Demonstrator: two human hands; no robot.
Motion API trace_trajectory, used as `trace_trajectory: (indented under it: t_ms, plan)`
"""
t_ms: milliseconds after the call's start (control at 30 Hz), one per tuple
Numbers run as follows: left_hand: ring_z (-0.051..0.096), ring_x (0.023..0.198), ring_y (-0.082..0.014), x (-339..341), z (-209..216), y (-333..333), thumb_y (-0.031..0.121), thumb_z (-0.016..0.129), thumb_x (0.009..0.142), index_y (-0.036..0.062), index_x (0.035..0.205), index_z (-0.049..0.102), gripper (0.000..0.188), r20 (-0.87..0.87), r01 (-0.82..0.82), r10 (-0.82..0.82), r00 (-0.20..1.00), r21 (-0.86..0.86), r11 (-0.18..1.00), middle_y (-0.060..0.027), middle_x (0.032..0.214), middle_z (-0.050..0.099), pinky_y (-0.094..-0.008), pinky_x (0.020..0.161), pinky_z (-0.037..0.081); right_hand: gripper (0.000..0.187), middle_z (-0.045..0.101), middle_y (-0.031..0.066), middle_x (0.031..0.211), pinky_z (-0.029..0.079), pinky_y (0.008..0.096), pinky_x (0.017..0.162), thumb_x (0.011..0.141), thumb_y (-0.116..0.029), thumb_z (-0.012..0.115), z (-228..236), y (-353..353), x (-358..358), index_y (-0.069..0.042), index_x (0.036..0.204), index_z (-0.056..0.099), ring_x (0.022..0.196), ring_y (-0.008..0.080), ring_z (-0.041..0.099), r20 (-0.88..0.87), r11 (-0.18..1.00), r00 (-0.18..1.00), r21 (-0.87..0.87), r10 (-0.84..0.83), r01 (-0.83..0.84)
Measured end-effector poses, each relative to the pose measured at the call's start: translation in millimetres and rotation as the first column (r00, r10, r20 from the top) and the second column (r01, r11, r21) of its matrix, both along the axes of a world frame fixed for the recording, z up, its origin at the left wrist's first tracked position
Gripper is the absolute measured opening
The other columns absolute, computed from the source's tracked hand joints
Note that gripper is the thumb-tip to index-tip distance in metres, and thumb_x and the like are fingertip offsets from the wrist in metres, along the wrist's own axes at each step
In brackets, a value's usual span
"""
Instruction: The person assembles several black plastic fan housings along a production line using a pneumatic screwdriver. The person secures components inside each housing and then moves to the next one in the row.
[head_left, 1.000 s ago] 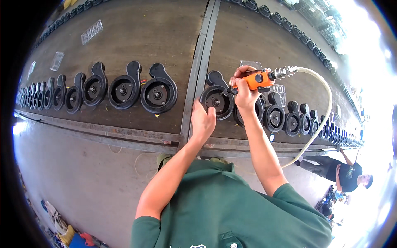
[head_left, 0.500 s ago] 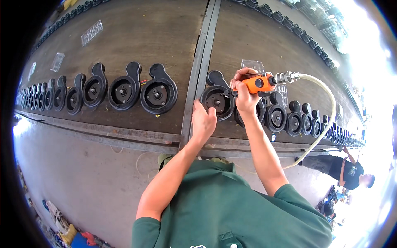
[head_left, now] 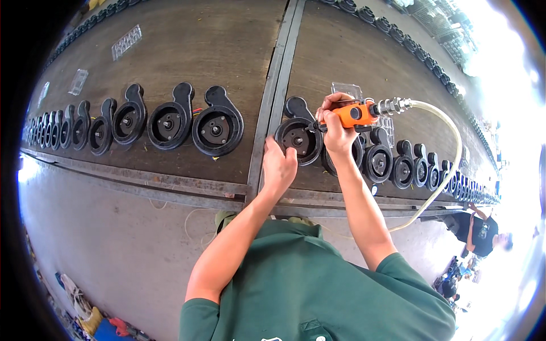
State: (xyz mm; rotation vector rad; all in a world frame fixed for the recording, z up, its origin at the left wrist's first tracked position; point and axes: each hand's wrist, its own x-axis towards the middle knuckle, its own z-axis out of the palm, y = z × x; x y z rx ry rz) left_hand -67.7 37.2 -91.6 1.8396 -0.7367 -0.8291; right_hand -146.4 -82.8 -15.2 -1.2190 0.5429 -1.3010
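Note:
In my right hand [head_left: 336, 124] is an orange air screwdriver [head_left: 358, 115], my fingers wrapped round its body. Its tip points left, at the inside of a black round housing [head_left: 299, 140] with a rounded arm at its top. My left hand [head_left: 278, 167] grips that housing's left rim, thumb and fingers close to the edge. A clear air hose [head_left: 449, 126] runs from the metal coupling [head_left: 392, 106] at the tool's rear and curves down to the right. The exact contact of the tip, and any screw under it, is too small to make out.
More black housings [head_left: 217, 129] line the bench edge on both sides. A metal seam [head_left: 278, 74] divides the bench top [head_left: 227, 51]. Clear plastic trays [head_left: 126, 42] lie farther back. Another person [head_left: 483, 234] stands at the far right along the bench.
Both hands, the air screwdriver and the housing stay almost exactly in place. The person at the far right has shifted slightly.

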Motion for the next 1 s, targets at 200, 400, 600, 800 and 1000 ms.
trace_trajectory:
  t_ms: [200,400,600,800,1000]
  plan:
    - [0.068,0.090,-0.0485,-1.2,5.6,1.8,0.012,0.055,0.089,-0.0077,0.124,0.046,0.041,-0.037,-0.033,0.033,0.999,-0.007,0.999,-0.0340,0.099,0.068,-0.0501,0.084,0.053,0.024,0.065,0.0063,0.089,0.053,0.0256,0.066,0.083,0.006,0.062,-6.2,1.7,-0.3,0.000,0.106,0.060,0.073,0.0112,0.063,-0.097,0.995,0.992,-0.059,0.077,-0.083]
    - [0.068,0.084,-0.0483,-1.1,7.5,0.5,0.013,0.055,0.089,-0.0080,0.122,0.046,0.040,-0.064,-0.049,0.048,0.997,-0.019,0.999,-0.0327,0.093,0.068,-0.0501,0.079,0.054,0.020,0.066,0.0066,0.084,0.054,0.0248,0.064,0.080,0.006,0.065,-8.2,-1.6,7.3,0.002,0.099,0.062,0.073,0.0112,0.064,-0.089,0.998,0.996,-0.065,0.007,-0.013]
    - [0.064,0.096,-0.0548,0.4,17.6,0.1,0.016,0.058,0.089,-0.0120,0.131,0.042,0.054,-0.204,-0.022,0.039,0.978,0.086,0.996,-0.0396,0.102,0.066,-0.0546,0.091,0.050,0.018,0.067,0.0067,0.083,0.054,0.0252,0.063,0.078,0.007,0.064,-5.4,-0.8,10.6,0.003,0.096,0.063,0.071,0.0114,0.064,-0.090,0.997,0.996,-0.077,-0.021,0.014]
    - [0.065,0.102,-0.0541,2.0,19.3,-1.9,0.018,0.057,0.089,-0.0131,0.135,0.039,0.058,-0.188,-0.005,0.029,0.982,0.128,0.992,-0.0399,0.105,0.065,-0.0535,0.094,0.049,0.020,0.068,0.0064,0.086,0.054,0.0263,0.068,0.078,0.008,0.062,2.0,-0.5,11.5,0.004,0.098,0.065,0.076,0.0114,0.065,-0.137,0.993,0.989,-0.109,-0.049,0.034]
    - [0.063,0.106,-0.0537,0.4,19.7,-1.4,0.018,0.055,0.090,-0.0129,0.133,0.039,0.055,-0.167,-0.017,0.040,0.985,0.137,0.990,-0.0399,0.110,0.064,-0.0533,0.098,0.047,0.030,0.066,0.0078,0.092,0.054,0.0243,0.065,0.083,0.008,0.061,14.5,31.0,-11.6,0.003,0.112,0.060,0.073,0.0109,0.063,-0.059,0.998,0.998,-0.062,0.024,-0.028]
